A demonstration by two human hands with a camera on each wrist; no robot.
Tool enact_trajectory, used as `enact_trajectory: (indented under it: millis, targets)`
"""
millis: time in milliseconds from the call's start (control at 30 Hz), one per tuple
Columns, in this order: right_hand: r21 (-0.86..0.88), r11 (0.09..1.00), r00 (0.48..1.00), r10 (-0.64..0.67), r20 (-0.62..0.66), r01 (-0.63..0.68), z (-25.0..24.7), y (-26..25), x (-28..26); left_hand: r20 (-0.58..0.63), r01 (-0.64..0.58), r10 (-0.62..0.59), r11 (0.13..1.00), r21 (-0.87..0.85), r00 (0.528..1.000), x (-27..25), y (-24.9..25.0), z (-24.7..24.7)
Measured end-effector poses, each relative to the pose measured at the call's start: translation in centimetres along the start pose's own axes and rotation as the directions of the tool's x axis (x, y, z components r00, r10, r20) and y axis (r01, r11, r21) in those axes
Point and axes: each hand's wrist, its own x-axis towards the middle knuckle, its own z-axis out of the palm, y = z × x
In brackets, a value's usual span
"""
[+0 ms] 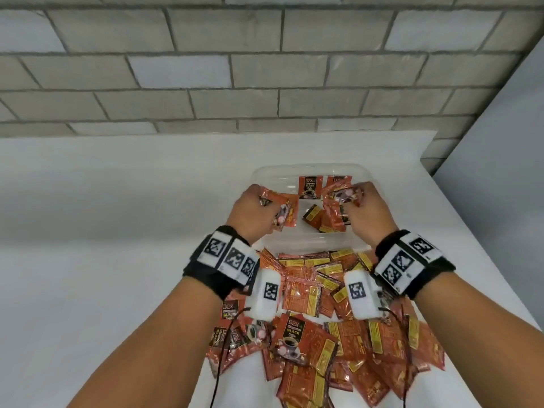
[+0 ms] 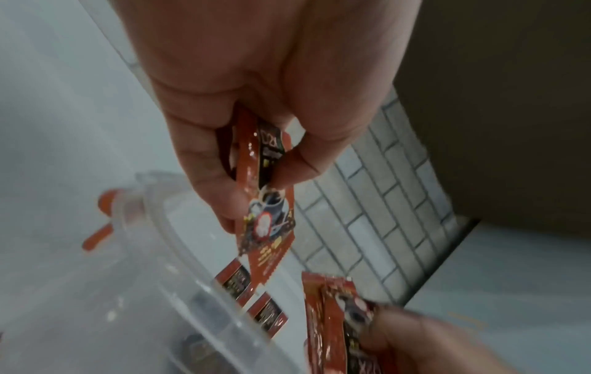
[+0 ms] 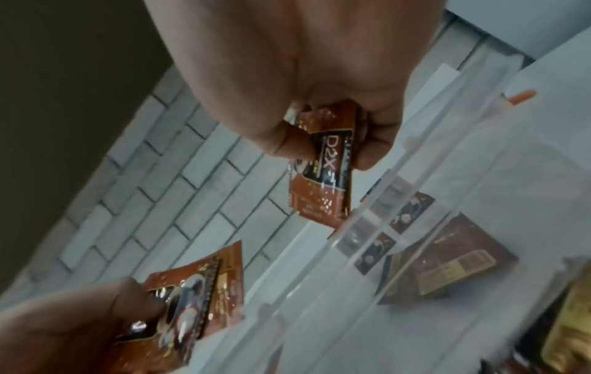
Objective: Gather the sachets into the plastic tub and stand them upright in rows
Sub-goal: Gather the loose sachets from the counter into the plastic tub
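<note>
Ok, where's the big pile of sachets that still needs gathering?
In the head view the loose pile of sachets lies on the white table, just in front of the plastic tub, beneath both wrists.

A plain, bare workroom, not a home kitchen. A grey block wall (image 1: 206,69) rises behind a white table (image 1: 103,201). A pale panel (image 1: 506,172) closes the right side.
</note>
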Motion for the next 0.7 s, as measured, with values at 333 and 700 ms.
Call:
enact_trajectory:
  millis: [333,700]
  targets:
    - [-0.328,0.935,0.961,0.206,0.187,-0.137,2.7,1.4,5.7,0.159,0.059,-0.141,0.899,0.434,0.977,6.2,0.0,5.6]
    - [-0.180,0.953,0.962,-0.213,0.172,0.243,-1.0,0.3,-2.5,0.021,-0.179,0.177,0.980,0.087,0.984,-1.6,0.4,-1.9]
